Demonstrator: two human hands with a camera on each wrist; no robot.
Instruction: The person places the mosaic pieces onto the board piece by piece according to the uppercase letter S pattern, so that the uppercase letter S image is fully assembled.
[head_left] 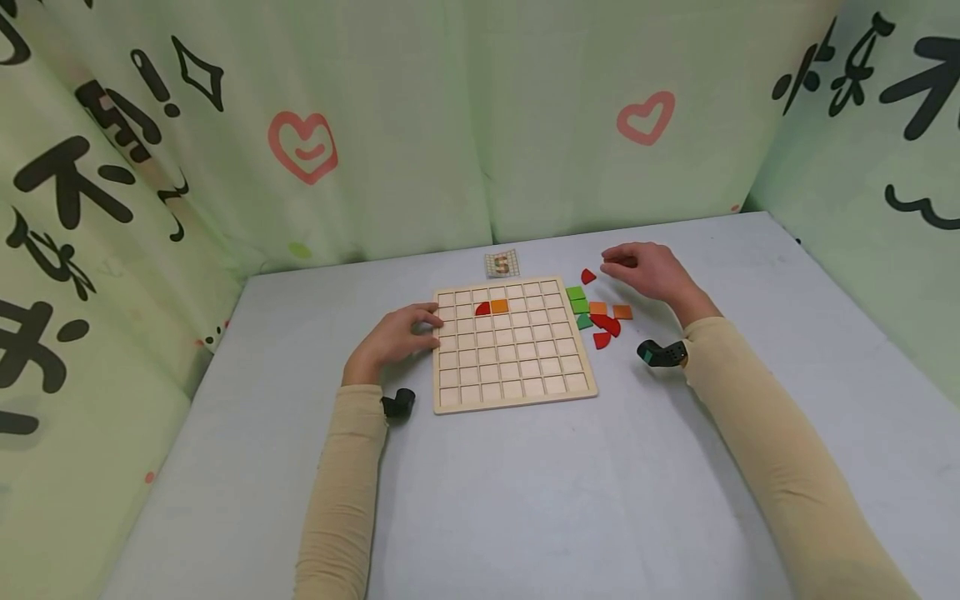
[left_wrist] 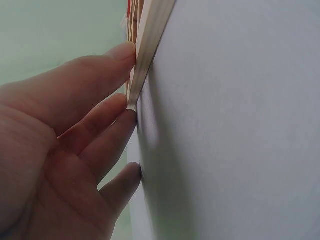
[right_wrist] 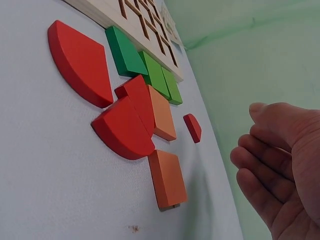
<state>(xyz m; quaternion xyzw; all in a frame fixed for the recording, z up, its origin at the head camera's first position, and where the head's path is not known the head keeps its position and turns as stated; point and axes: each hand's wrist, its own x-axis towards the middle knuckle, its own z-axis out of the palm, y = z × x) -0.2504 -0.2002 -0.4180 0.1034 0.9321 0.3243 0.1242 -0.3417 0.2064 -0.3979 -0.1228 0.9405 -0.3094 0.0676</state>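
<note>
A wooden grid board point(head_left: 511, 365) lies flat on the table, with a red quarter-round block point(head_left: 482, 309) and an orange square block point(head_left: 499, 306) in neighbouring cells of an upper row. My left hand point(head_left: 399, 335) rests at the board's left edge; in the left wrist view its thumb and extended fingers touch the rim without curling round it. Above the table, right of the board, hovers my right hand point(head_left: 647, 271). Its fingers point(right_wrist: 265, 162) bend loosely, and I see nothing held in them. Nearest to it lies a lone red block point(head_left: 588, 276).
Beside the board's right edge sit light green blocks point(head_left: 577, 299), a dark green block point(right_wrist: 125, 52), orange blocks point(right_wrist: 168, 179) and several red blocks point(right_wrist: 82, 65), some overlapping. A small picture card point(head_left: 502, 264) lies behind the board. A printed curtain point(head_left: 420, 167) hangs behind the table.
</note>
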